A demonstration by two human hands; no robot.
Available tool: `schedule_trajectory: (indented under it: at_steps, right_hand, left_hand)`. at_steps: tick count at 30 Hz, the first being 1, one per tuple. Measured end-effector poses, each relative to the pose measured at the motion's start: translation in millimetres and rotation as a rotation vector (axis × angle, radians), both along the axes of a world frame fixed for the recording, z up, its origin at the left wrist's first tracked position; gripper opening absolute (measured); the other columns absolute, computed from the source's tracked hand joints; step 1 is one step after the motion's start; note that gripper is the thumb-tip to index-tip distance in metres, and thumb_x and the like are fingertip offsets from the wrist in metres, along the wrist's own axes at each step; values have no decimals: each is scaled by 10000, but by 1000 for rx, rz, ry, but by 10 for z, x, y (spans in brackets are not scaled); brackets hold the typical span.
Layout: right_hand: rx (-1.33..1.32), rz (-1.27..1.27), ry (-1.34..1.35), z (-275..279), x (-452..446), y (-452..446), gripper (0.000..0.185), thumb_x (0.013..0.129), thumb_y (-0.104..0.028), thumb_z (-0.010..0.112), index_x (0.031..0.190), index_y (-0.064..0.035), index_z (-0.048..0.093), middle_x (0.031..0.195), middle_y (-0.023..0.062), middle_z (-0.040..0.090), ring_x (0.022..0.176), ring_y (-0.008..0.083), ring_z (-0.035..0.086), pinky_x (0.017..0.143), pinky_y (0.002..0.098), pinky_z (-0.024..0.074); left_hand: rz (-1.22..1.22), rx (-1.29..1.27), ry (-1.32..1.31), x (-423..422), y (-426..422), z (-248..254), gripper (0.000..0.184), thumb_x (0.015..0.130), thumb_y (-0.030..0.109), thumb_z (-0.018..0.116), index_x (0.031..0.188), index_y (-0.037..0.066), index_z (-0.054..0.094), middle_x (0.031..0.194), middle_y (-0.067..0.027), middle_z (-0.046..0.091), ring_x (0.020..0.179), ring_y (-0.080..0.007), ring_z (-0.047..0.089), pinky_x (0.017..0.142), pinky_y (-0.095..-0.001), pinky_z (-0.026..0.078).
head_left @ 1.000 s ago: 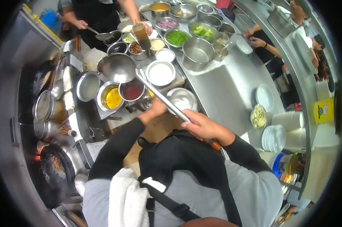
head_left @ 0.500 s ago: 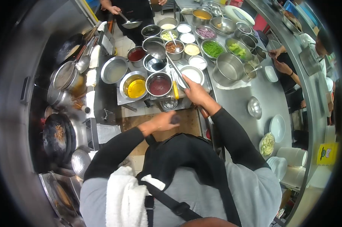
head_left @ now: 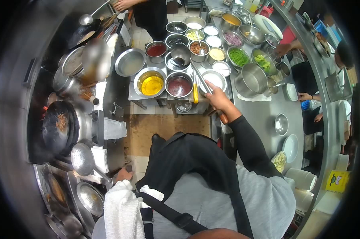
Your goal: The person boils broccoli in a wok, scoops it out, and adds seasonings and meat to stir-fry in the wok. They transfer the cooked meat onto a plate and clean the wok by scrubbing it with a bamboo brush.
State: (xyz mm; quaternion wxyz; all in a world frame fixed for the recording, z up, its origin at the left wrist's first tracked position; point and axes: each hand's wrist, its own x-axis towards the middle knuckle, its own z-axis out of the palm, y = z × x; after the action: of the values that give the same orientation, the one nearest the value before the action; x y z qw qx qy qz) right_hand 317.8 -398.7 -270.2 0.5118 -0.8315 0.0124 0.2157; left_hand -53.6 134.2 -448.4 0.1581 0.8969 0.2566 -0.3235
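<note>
Right hand (head_left: 220, 99): fingers closed around the handle of the ladle (head_left: 180, 54), with the wooden handle end protruding behind the grip. Ladle bowl lies forward and left of these fingers, over a round pot (head_left: 167, 65); whether it touches the contents cannot be told.

Near the right fingers: a bowl of white contents (head_left: 224, 81) just ahead; a yellow-handled tool (head_left: 195, 94) just to their left; then a dark-red pot (head_left: 167, 86) and, further left, a pot of yellow liquid (head_left: 137, 84). A large metal pot (head_left: 251, 79) stands to their right.

Left hand (head_left: 124, 174): finger state cannot be told. Handle of a perforated skimmer (head_left: 81, 159) ends just left of these fingers; contact unclear. White towel (head_left: 122, 215) just behind them; wok (head_left: 56, 137) well forward and left.
</note>
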Motion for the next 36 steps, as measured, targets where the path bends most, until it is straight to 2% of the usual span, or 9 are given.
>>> schedule_trajectory:
  at_steps: [6,12,18,23,25,28,30,34,36]
  right_hand:
    - [541,-129,239,-95,34,-148,735,986,-18,532,1633,-157,215,701,5,471,485,80,405,393,245,382]
    - [548,-49,281,292,20,205,745,960,-37,576,1620,-148,248,674,-8,454,477,72,399,378,245,367]
    - [590,217,388,625,79,1679,724,972,-12,546,1615,-155,245,680,4,471,459,75,413,369,232,361]
    - [510,487,427,737,137,3450,758,952,-11,552,1622,-164,232,714,2,454,473,74,401,367,244,339]
    - [436,659,304,691,142,4200,744,959,-18,539,1623,-153,234,702,-6,433,468,53,373,353,244,305]
    - [218,884,50,884,2,5122,715,967,-42,545,1614,-130,255,772,91,610,546,171,572,465,342,479]
    - [19,933,-463,891,-65,5462,671,957,-35,579,1575,-93,326,1321,264,639,1218,400,629,1041,426,469]
    - [303,880,-467,1031,62,4998,699,952,-3,583,1592,-124,330,1538,220,475,1420,308,476,1147,356,359]
    - [351,772,-369,869,170,4485,701,974,13,538,1613,-158,303,1043,73,630,845,177,621,738,285,512]
  left_hand:
    - [283,113,130,-338,-431,149,551,810,373,773,1188,-18,685,1155,-247,714,1097,-398,682,971,-449,524]
    - [420,-273,-429,49,-325,394,446,835,368,767,1056,-11,684,958,-175,745,952,-306,717,861,-402,541]
    - [556,-918,-727,1139,-275,1766,283,904,270,747,984,18,645,836,-41,703,824,-112,698,794,-296,557]
    - [-293,-1120,-876,1778,-31,3513,422,845,196,835,1161,41,603,920,-23,699,812,-103,669,699,-285,539]
    - [-664,-1175,-963,1962,-27,3964,470,821,283,856,1149,49,613,949,-66,693,825,-201,727,679,-336,564]
    - [-975,-1264,-1028,2083,-189,4300,570,794,410,826,1122,26,562,932,-111,657,792,-346,684,630,-421,542]
    - [-996,-1339,-1077,2088,-315,4391,523,723,339,832,1007,38,513,733,-178,646,734,-426,661,595,-477,516]
    - [-1045,-1405,-1036,2181,-301,4447,415,768,325,760,991,48,546,730,-172,649,719,-414,664,594,-481,517]
    - [-1074,-1426,-996,2258,-275,4451,365,790,318,724,983,53,562,729,-170,651,711,-408,666,593,-483,518]
